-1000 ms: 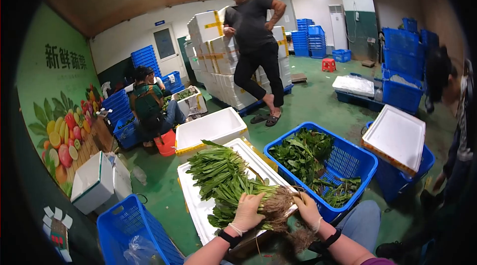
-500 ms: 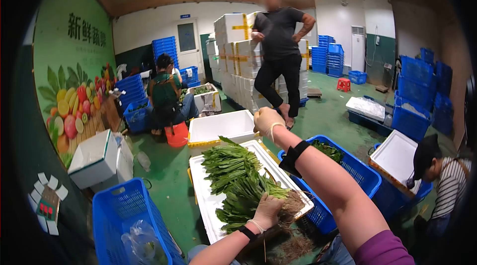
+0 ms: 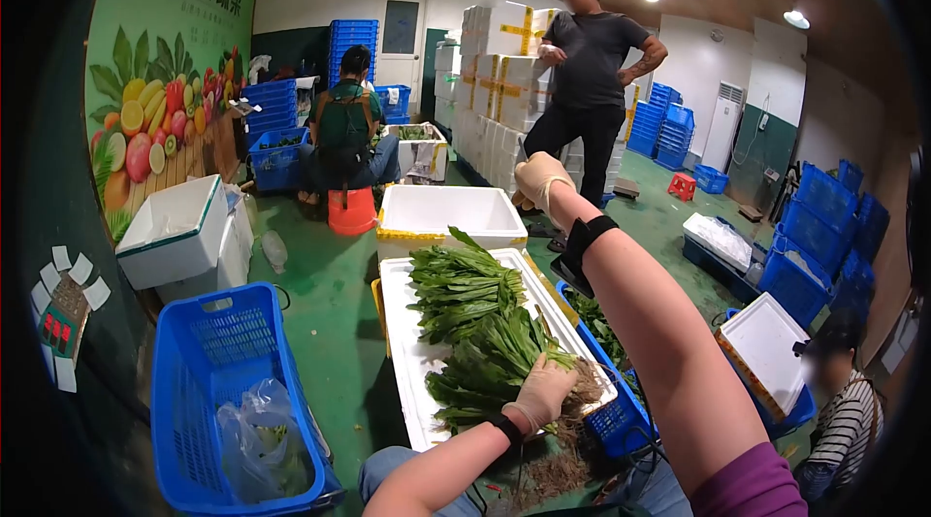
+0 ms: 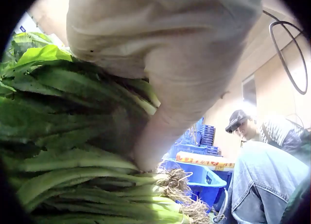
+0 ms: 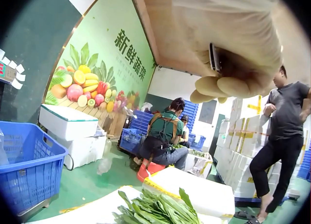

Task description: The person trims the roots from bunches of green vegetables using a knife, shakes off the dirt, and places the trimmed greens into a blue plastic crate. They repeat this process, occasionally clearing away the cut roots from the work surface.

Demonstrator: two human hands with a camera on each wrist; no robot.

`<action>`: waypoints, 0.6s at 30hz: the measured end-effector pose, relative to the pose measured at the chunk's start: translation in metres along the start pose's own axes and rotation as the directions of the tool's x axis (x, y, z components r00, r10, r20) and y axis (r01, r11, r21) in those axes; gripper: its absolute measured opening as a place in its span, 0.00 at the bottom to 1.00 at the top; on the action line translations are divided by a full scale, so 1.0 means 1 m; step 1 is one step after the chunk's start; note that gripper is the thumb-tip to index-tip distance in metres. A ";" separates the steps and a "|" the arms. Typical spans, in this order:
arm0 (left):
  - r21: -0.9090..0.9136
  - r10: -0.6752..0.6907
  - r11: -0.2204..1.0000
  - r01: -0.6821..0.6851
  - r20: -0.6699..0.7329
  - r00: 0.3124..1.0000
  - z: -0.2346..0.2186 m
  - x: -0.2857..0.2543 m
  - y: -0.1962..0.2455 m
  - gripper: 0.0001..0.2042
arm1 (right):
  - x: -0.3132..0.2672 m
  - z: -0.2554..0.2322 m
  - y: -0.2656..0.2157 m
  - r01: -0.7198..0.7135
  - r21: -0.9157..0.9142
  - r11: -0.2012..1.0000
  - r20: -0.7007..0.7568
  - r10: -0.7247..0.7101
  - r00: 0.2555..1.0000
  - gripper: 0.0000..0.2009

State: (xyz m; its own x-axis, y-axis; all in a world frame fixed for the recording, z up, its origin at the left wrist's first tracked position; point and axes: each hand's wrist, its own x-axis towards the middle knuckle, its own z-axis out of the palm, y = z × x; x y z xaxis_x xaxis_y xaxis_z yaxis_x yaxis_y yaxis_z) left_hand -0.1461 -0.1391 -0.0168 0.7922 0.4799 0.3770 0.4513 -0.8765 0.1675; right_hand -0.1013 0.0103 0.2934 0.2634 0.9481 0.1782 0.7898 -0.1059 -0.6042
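Observation:
Two bunches of long leafy greens (image 3: 464,282) with roots lie on a white foam lid (image 3: 412,420) in front of me. My gloved left hand (image 3: 545,391) grips the nearer bunch (image 3: 490,347) by its stems, just above the brown roots (image 3: 588,387). In the left wrist view, the fingers (image 4: 160,131) bear down over the stems beside the pale root ends. My gloved right hand (image 3: 543,179) is raised out in front, past the lid. Its fingers curl around a small flat dark thing with a silver edge (image 5: 214,57); most of it is hidden in the palm.
Beyond the lid stands a white foam box (image 3: 451,213). A blue crate (image 3: 606,420) of greens is at the right, partly behind my arm, and another blue crate (image 3: 218,304) with a plastic bag is at the left. A person (image 3: 593,80) stands near stacked foam boxes; another (image 3: 849,410) crouches right.
My right hand has left the root end of the greens and risen forward. The left hand keeps its hold near the roots. The head view has swung left, and a crouching person shows at right.

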 end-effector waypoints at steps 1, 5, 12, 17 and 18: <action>0.014 -0.011 1.000 0.011 0.032 0.999 -0.003 0.002 0.001 0.18 | 0.001 0.003 0.000 -0.005 -0.001 1.000 0.001 0.005 1.000 0.17; 0.039 -0.023 0.999 0.020 0.068 0.997 -0.003 0.002 0.001 0.18 | 0.000 0.010 0.001 -0.010 0.005 1.000 0.003 0.010 1.000 0.18; 0.005 -0.006 1.000 0.005 0.032 0.999 0.002 0.001 0.000 0.18 | -0.004 0.010 0.014 0.000 0.016 1.000 0.010 0.000 1.000 0.19; 0.039 0.032 0.999 -0.029 -0.088 0.996 0.006 0.000 -0.001 0.11 | -0.044 0.015 0.052 0.211 0.256 0.943 0.062 -0.234 0.970 0.18; 0.037 0.029 0.999 -0.026 -0.098 0.995 0.007 0.000 -0.002 0.11 | -0.063 0.017 0.067 0.241 0.341 0.909 0.081 -0.284 0.955 0.17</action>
State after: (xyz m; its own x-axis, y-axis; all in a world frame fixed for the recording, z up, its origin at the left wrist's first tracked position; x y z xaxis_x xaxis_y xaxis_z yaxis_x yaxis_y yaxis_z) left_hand -0.1444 -0.1370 -0.0234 0.7611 0.4481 0.4690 0.4459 -0.8865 0.1235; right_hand -0.0743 -0.0518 0.2285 -0.0173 0.9602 0.2787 0.5921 0.2344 -0.7710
